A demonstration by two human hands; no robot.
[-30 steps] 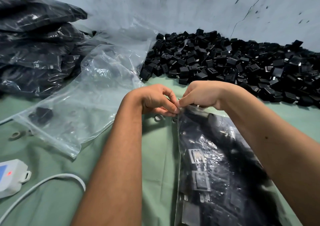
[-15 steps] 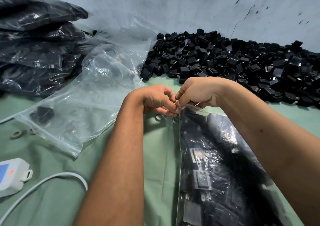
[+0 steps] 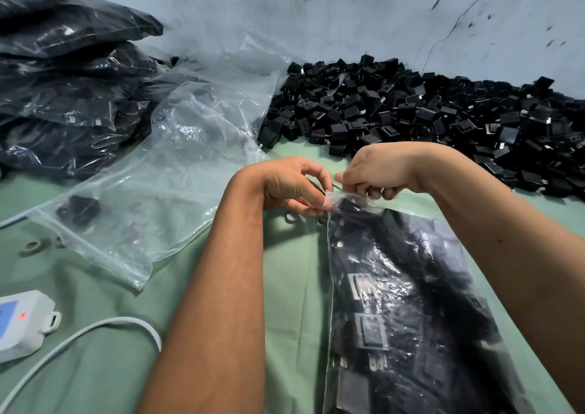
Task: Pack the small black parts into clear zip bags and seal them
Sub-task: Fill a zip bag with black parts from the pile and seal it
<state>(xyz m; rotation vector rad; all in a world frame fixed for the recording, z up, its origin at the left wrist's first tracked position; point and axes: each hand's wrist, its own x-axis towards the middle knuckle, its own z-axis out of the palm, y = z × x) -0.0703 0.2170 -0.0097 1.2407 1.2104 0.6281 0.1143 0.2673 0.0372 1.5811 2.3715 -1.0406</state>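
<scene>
We see the counter (image 3: 95, 366) under green cloth. Loose pile of black parts (image 3: 427, 119) at 1 o'clock. Stack of filled bags (image 3: 63, 97) at 10 o'clock. Filled zip bag (image 3: 411, 302) at 5 o'clock, packed with black parts. Nearly empty clear bag (image 3: 164, 192) at 9 o'clock, one dark part inside. Left hand (image 3: 291, 185) grip pinches the filled bag's top corner; right hand (image 3: 380, 173) grip pinches its top edge beside it.

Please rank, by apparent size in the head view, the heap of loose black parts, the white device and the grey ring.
1. Heap of loose black plastic parts
2. White plastic device with a red light, partly cut off
3. Small grey ring
</scene>
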